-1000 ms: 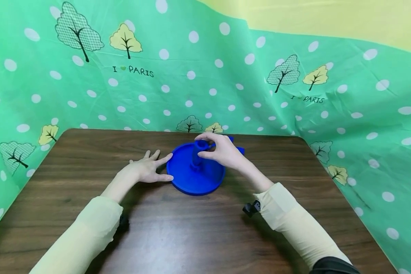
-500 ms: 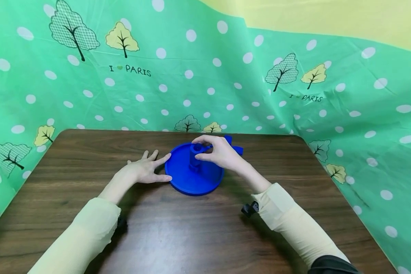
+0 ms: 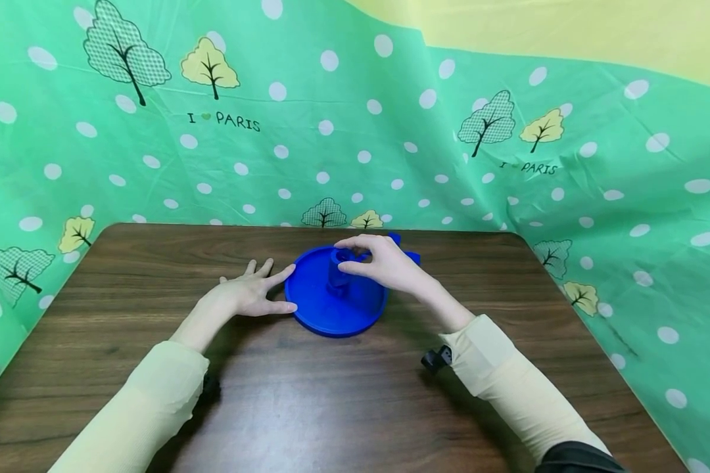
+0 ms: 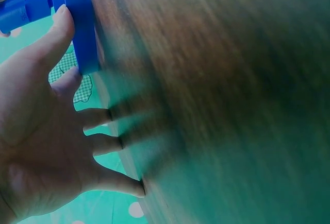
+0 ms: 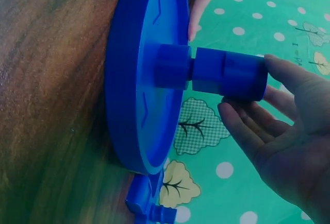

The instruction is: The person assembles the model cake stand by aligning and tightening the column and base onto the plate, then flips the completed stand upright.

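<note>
A round blue plate with a raised rim [image 3: 331,326] lies on the table, and a short post [image 5: 172,65] rises from its middle. My right hand [image 3: 387,264] pinches a blue stepped cylinder [image 5: 232,74] near its hollow top end, thumb on one side and fingers on the other. The cylinder stands above the post and in line with it; a narrow dark gap shows between the two in the right wrist view. My left hand [image 3: 248,293] is spread flat on the table at the left, its thumb and index fingertip touching the plate's rim.
Behind the plate at the right lies another blue part with short stubs [image 3: 413,257], partly hidden by my right hand. The brown wooden table [image 3: 307,401] ends at a green dotted cloth [image 3: 361,131] hung behind it.
My right hand has brought the cylinder slightly lower and nudged it a little sideways over the post. The left hand has stayed at the rim, and the head view has shifted slightly.
</note>
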Available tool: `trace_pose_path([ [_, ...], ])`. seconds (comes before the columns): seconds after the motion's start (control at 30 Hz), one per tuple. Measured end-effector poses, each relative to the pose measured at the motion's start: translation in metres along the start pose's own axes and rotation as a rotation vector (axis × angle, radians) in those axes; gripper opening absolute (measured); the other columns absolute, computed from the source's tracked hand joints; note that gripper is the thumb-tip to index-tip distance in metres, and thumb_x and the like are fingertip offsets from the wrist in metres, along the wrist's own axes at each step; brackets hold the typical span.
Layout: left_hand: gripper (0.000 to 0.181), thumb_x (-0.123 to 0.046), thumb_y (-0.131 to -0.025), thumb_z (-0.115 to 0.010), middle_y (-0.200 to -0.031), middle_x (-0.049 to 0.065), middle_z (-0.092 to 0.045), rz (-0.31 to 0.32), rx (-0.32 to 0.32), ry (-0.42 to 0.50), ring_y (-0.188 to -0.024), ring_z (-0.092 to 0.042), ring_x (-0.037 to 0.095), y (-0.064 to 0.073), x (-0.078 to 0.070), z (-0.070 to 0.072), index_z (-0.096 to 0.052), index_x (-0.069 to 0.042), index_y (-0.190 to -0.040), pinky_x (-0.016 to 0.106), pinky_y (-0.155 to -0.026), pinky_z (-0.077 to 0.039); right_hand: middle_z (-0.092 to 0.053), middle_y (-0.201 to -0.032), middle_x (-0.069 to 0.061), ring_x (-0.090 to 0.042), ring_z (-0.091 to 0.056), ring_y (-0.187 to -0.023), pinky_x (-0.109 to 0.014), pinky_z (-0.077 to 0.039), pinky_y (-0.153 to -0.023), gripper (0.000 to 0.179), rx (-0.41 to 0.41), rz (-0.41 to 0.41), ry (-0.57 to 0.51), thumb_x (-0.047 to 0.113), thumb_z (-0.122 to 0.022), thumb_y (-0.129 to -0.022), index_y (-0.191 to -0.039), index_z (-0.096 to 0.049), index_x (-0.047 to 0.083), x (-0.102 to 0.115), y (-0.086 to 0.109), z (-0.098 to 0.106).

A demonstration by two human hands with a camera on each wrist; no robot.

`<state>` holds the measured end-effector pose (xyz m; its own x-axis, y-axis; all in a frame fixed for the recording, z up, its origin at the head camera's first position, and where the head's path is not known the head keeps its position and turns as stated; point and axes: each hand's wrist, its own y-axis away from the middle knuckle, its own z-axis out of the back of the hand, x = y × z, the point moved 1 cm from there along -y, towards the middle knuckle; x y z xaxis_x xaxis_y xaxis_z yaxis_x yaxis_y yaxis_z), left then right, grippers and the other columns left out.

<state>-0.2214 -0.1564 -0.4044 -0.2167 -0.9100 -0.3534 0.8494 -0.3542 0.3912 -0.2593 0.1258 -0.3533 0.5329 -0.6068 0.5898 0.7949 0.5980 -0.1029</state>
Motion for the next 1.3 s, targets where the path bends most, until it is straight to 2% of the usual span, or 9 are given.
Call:
trace_pose_path([
  [0.3, 0.091, -0.073, -0.095, -0.051, -0.173, 0.024, -0.004, 0.027, 0.006, 0.009, -0.156, 0.001, 0.057, 0.006, 0.006, -0.006, -0.01, -0.033, -0.167, 0.092, -0.104, -0.01, -0.073, -0.115, 0.002, -0.015, -0.067, -0.102, -0.037, -0.058, -0.089, 0.045, -0.03, -0.043, -0.006, 0.044, -0.077, -0.091, -0.126, -0.069, 0.018, 0.002, -0.005, -0.01],
  [0.43, 0.092, -0.073, -0.095, -0.051, -0.173, 0.025, -0.004, 0.017, 0.003, 0.018, -0.156, 0.001, 0.057, 0.005, 0.005, -0.006, -0.011, -0.033, -0.167, 0.092, -0.104, -0.01, -0.071, -0.125, -0.005, -0.019, -0.066, -0.116, -0.046, -0.057, -0.1, 0.053, -0.045, -0.033, -0.019, 0.043, -0.078, -0.091, -0.134, -0.064, 0.016, 0.001, -0.004, -0.009],
  [0.53, 0.092, -0.073, -0.095, -0.051, -0.173, 0.025, -0.004, 0.014, 0.004, 0.016, -0.156, 0.001, 0.057, 0.003, 0.004, -0.005, -0.011, -0.032, -0.167, 0.092, -0.104, -0.009, -0.065, -0.141, -0.009, -0.024, -0.06, -0.132, -0.052, -0.053, -0.107, 0.058, -0.003, -0.003, -0.061, 0.039, -0.075, -0.094, -0.145, -0.058, 0.016, -0.001, -0.003, -0.006],
  [0.7, 0.092, -0.073, -0.095, -0.051, -0.173, 0.025, -0.004, 0.012, 0.005, 0.007, -0.156, 0.001, 0.058, 0.002, 0.002, -0.004, -0.01, -0.032, -0.167, 0.093, -0.104, -0.01, -0.054, -0.156, -0.007, -0.024, -0.049, -0.147, -0.051, -0.048, -0.114, 0.06, 0.113, 0.034, -0.104, 0.038, -0.067, -0.101, -0.155, -0.048, 0.021, -0.006, -0.001, -0.004],
  [0.8, 0.091, -0.072, -0.096, -0.051, -0.173, 0.025, -0.004, 0.003, 0.006, 0.007, -0.156, 0.001, 0.058, 0.0, 0.001, -0.004, -0.01, -0.032, -0.167, 0.093, -0.103, -0.009, -0.053, -0.157, -0.002, -0.021, -0.045, -0.15, -0.05, -0.042, -0.119, 0.057, 0.132, 0.032, -0.097, 0.039, -0.062, -0.103, -0.155, -0.047, 0.021, -0.008, 0.001, -0.005],
  [0.93, 0.091, -0.072, -0.095, -0.051, -0.172, 0.025, -0.004, -0.005, 0.002, 0.006, -0.156, 0.002, 0.058, -0.001, -0.001, -0.002, -0.011, -0.032, -0.167, 0.093, -0.103, -0.01, -0.06, -0.148, 0.004, -0.019, -0.052, -0.143, -0.05, -0.044, -0.118, 0.052, 0.083, 0.005, -0.094, 0.042, -0.061, -0.103, -0.15, -0.054, 0.02, -0.011, 0.003, -0.007],
  [1.13, 0.092, -0.073, -0.095, -0.051, -0.173, 0.025, -0.004, -0.003, 0.003, 0.002, -0.156, 0.002, 0.058, -0.001, -0.002, 0.001, -0.01, -0.032, -0.167, 0.093, -0.103, -0.01, -0.07, -0.122, 0.004, -0.019, -0.064, -0.111, -0.046, -0.054, -0.097, 0.047, -0.039, -0.061, -0.107, 0.045, -0.069, -0.098, -0.137, -0.062, 0.02, -0.011, 0.004, -0.014],
  [1.2, 0.092, -0.073, -0.095, -0.051, -0.173, 0.025, -0.004, -0.003, 0.005, 0.005, -0.156, 0.002, 0.058, -0.001, -0.002, 0.001, -0.01, -0.032, -0.167, 0.093, -0.104, -0.009, -0.07, -0.123, 0.003, -0.02, -0.065, -0.112, -0.046, -0.054, -0.096, 0.048, -0.069, -0.081, -0.1, 0.047, -0.071, -0.096, -0.135, -0.062, 0.02, -0.011, 0.005, -0.017],
  [1.3, 0.092, -0.073, -0.095, -0.051, -0.172, 0.025, -0.003, -0.004, 0.005, 0.004, -0.156, 0.002, 0.058, -0.001, -0.002, 0.001, -0.01, -0.032, -0.167, 0.093, -0.103, -0.009, -0.067, -0.135, 0.001, -0.023, -0.063, -0.126, -0.05, -0.052, -0.105, 0.055, -0.091, -0.094, -0.093, 0.049, -0.072, -0.094, -0.139, -0.059, 0.022, -0.01, 0.005, -0.019],
])
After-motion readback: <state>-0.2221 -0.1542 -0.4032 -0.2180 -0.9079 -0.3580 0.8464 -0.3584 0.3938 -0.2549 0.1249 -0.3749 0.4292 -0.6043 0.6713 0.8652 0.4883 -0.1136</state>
